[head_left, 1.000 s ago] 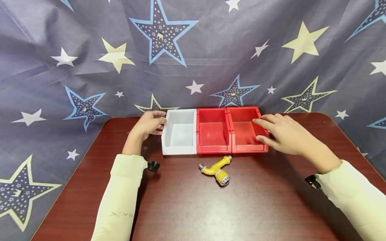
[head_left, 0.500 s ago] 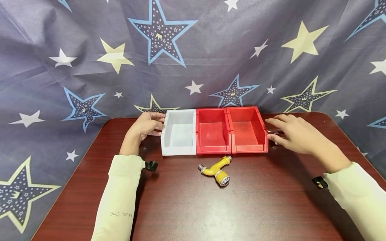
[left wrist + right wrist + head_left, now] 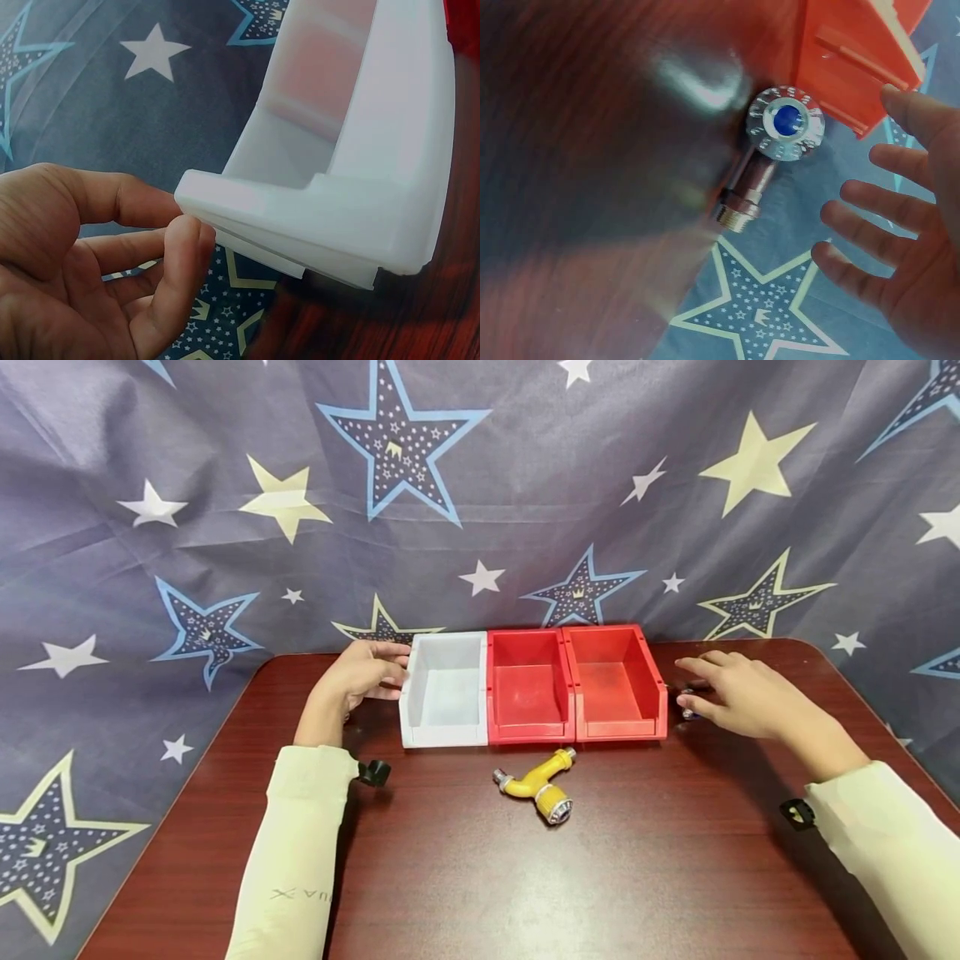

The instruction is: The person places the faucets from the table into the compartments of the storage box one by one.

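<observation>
My left hand is at the left side of the white bin, its fingers loosely bent. In the left wrist view, its thumb and forefinger touch the corner of that bin. My right hand hovers with loose, spread fingers just right of the orange-red bin. Partly hidden under it is a chrome water tap. The right wrist view shows this tap's round handle with a blue centre and its threaded end, beside the bin wall and apart from the fingers.
A red bin stands between the white and orange-red ones, all in a row along the back of the brown table. A yellow tap lies in front of the row. Behind hangs a grey star-patterned curtain.
My right hand has moved right, from over the orange-red bin's edge to beside it, and more of the chrome tap shows. The left hand stays by the white bin.
</observation>
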`<state>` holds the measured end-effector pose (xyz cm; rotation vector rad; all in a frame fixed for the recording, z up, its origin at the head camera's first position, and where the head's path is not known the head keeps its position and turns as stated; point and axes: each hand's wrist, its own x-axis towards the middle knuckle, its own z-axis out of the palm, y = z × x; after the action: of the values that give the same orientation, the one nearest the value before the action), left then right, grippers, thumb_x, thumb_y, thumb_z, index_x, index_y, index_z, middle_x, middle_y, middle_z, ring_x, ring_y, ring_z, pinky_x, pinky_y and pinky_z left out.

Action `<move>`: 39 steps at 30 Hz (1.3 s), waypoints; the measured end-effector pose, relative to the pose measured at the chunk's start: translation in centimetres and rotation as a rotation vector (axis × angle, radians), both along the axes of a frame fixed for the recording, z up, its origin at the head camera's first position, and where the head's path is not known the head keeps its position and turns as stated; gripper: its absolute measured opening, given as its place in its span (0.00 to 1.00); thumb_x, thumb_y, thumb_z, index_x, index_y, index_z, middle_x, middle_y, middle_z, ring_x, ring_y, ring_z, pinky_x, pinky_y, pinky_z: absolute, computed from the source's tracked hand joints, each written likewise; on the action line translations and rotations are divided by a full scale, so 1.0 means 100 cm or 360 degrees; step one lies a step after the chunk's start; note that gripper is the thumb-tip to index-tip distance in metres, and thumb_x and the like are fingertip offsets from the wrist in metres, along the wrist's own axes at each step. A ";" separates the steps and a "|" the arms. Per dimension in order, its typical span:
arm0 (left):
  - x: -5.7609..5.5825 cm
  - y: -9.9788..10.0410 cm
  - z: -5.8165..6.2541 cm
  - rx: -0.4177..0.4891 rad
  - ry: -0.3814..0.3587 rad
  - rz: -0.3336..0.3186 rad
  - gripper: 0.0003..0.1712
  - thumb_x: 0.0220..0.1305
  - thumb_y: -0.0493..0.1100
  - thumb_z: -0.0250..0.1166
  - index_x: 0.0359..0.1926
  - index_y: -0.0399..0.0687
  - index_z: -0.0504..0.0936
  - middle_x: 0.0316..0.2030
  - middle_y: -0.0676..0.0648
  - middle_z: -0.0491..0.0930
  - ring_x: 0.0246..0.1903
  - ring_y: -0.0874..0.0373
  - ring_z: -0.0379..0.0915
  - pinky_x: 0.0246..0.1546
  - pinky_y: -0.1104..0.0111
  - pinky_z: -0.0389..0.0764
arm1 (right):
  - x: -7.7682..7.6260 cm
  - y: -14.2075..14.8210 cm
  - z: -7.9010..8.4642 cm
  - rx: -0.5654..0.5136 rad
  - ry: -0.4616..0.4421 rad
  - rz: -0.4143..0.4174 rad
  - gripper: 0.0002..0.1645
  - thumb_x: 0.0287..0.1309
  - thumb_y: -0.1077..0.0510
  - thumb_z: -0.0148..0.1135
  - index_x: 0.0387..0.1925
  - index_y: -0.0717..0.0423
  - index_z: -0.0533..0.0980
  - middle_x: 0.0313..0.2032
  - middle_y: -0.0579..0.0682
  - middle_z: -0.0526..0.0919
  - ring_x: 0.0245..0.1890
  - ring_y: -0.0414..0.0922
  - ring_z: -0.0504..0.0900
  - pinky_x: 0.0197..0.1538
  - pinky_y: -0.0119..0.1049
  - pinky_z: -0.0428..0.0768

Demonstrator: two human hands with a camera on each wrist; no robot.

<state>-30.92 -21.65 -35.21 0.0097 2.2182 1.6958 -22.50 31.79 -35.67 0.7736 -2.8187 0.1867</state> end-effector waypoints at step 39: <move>0.005 -0.002 0.004 -0.0049 -0.0033 -0.0091 0.38 0.63 0.26 0.60 0.75 0.36 0.65 0.64 0.31 0.71 0.36 0.55 0.81 0.36 0.61 0.89 | -0.013 -0.003 -0.032 -0.0024 0.0022 0.0129 0.20 0.31 0.67 0.75 0.31 0.57 0.76 0.31 0.51 0.73 0.33 0.55 0.72 0.40 0.51 0.72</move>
<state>-30.46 -21.82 -34.86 0.0472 2.2074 1.6245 -23.84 31.46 -38.83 0.8828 -2.7717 0.2143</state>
